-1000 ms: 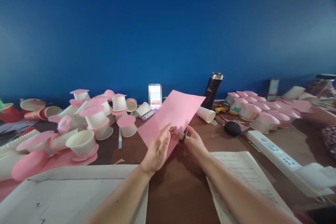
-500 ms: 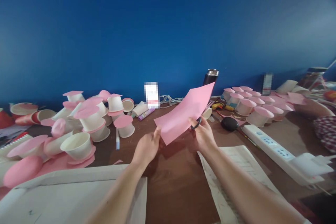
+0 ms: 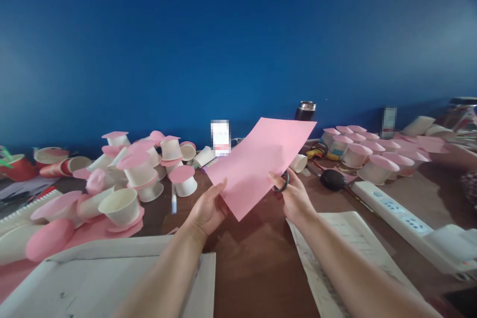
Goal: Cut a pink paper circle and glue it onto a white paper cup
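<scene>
A sheet of pink paper is held up in front of me, tilted, above the brown table. My left hand pinches its lower left edge, thumb on top. At the lower right edge, my right hand grips the paper between thumb and fingers. A black ring handle, apparently of scissors, hangs on that same hand; the blades are hidden behind the paper or the fingers. A tipped paper cup lies just beyond the right hand.
On the left are several paper cups with pink discs and a whiteboard-like sheet. Capped cups, a black oval object, a power strip and a printed sheet are on the right. A dark flask stands behind.
The pink paper has turned flatter toward me and shows more of its face. Both hands keep their hold. The view has shifted slightly, with the comb-shaped thing now fully visible at the top.
</scene>
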`<state>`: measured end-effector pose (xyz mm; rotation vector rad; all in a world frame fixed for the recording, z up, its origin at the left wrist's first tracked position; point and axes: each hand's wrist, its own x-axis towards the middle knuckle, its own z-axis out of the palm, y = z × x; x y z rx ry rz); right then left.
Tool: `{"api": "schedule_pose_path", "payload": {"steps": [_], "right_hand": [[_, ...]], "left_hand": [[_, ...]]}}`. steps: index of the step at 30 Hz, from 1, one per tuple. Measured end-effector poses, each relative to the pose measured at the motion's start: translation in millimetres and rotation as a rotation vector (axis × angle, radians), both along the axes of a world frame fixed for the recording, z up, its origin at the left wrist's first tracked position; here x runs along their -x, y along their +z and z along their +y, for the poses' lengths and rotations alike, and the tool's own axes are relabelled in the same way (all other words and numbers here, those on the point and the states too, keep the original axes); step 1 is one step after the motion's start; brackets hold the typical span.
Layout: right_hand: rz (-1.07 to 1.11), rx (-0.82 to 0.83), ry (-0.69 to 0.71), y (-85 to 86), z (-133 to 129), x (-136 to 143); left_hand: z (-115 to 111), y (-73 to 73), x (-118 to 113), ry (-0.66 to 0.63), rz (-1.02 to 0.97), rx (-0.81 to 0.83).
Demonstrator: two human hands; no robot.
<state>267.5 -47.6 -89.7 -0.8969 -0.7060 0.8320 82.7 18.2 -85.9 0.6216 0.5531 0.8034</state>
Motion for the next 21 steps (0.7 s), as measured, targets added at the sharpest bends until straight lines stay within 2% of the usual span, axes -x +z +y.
{"api": "schedule_pose_path", "payload": {"steps": [7, 12, 17, 21], "right_hand": [[-0.117, 0.306, 0.054, -6.7, -0.4, -3.4], [-0.322, 0.399, 0.282, -0.3, -8.9, 9.9], [-0.332, 0.481, 0.555, 2.9, -17.4, 27.6], [-0.357, 0.481, 0.609, -2.1, -18.7, 35.8]], "left_hand": [[12.2, -4.0, 0.6, 0.236, -0.146, -0.135], [20.3, -4.3, 3.2, 0.322, -0.199, -0.153], [18.8, -1.3, 2.0, 0.375, -0.201, -0.081], [15.1, 1.9, 0.1, 0.351, -0.198, -0.078]]}}
